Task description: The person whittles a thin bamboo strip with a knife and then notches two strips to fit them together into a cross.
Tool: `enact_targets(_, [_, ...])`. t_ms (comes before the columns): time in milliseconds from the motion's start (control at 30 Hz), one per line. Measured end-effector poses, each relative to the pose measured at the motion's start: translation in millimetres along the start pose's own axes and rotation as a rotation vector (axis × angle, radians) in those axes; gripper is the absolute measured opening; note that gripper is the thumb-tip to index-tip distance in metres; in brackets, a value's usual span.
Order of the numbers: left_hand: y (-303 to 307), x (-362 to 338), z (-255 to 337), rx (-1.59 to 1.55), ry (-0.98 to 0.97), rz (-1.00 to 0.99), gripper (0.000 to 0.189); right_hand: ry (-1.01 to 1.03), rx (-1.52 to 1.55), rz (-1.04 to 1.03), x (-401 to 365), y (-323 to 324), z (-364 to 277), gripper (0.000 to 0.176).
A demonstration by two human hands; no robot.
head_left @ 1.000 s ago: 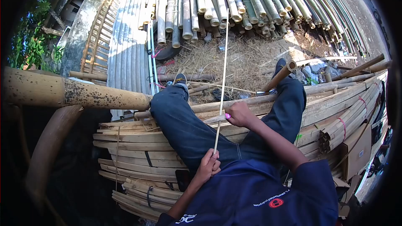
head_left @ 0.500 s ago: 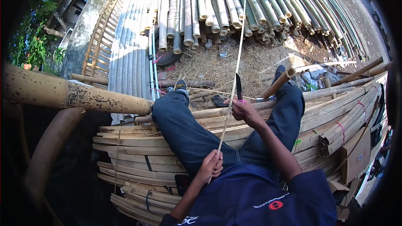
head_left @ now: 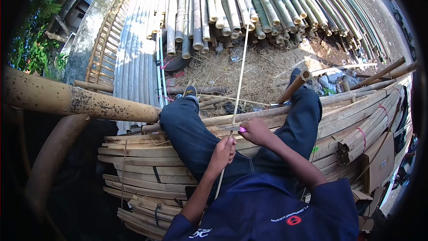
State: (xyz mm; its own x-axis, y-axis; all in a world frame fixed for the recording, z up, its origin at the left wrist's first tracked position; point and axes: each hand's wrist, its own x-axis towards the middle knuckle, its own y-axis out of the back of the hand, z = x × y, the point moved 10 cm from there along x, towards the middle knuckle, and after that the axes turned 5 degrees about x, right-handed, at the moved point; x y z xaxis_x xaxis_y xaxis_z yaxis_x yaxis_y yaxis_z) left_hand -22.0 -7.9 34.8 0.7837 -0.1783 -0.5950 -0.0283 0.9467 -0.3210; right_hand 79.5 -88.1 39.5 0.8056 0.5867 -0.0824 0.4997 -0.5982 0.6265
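A long thin bamboo strip [head_left: 243, 62] slants up from my lap toward the pile of poles. My left hand [head_left: 224, 151] is closed round its lower part, and the strip's lower end shows below the fist. My right hand [head_left: 256, 131] is closed on the pink handle of a knife [head_left: 242, 130], just right of the strip. The blade points left and lies across the strip, a little above my left hand. Whether it cuts into the strip is too small to tell.
Bamboo poles [head_left: 196, 13] are piled ahead. Split bamboo slats [head_left: 147, 158] lie in bundles around my legs. A thick spotted bamboo pole [head_left: 111, 107] juts in from the left, and a cut pole end [head_left: 296, 85] rises by my right leg.
My right hand has come down and toward me, and the knife has turned from upright to lying across the strip. My left hand has moved up slightly, and the strip has shifted left.
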Motion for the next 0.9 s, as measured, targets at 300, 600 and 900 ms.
enact_targets(300, [2, -7, -1, 0.276, -0.148, 0.131, 0.024, 0.175, -0.198, 0.096, 9, 1, 10, 0.021])
enact_targets(600, [17, 3, 6, 0.165, -0.064, 0.133, 0.025, 0.193, -0.193, 0.001, 19, -24, -19, 0.021])
enact_targets(900, [-4, -34, -10, 0.280, -0.105, 0.088, 0.023, -0.122, -0.351, 0.313, 77, 69, 95, 0.024])
